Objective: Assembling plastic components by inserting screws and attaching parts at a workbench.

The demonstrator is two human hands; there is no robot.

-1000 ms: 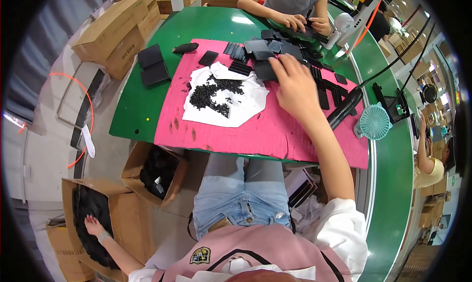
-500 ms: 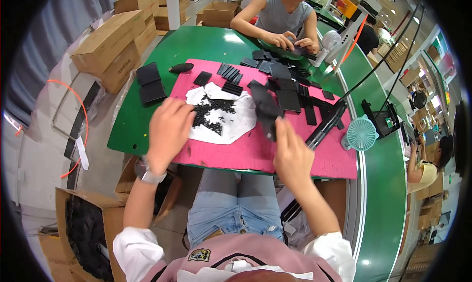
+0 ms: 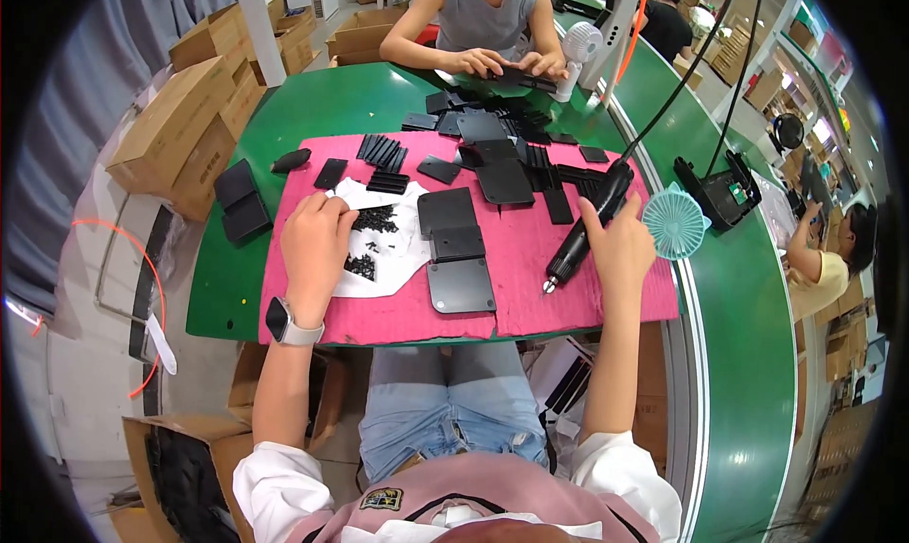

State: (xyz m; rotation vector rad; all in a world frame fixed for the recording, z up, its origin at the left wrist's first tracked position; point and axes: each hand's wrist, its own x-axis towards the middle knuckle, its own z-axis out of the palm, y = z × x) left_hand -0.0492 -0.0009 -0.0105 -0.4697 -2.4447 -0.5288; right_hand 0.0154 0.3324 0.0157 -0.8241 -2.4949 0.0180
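My left hand rests over the left edge of a white sheet strewn with small black screws. Its fingertips are pressed together, and whatever they pinch is hidden. A black two-panel part, with screw holes near its corners, lies flat beside the screws, partly over the sheet. To the right, my right hand has thumb and fingers spread about the handle of a black electric screwdriver. The screwdriver lies slanting on the pink mat, its metal tip toward me.
Black plates and thin strips pile up beyond the sheet. A black two-panel piece sits at left on the green table. A teal fan stands at right. Across the table, a co-worker's hands hold a black part.
My right hand has let go of the black two-panel part, now flat by the screws, and moved right to the screwdriver. My left hand's fingertips have drawn together over the sheet.
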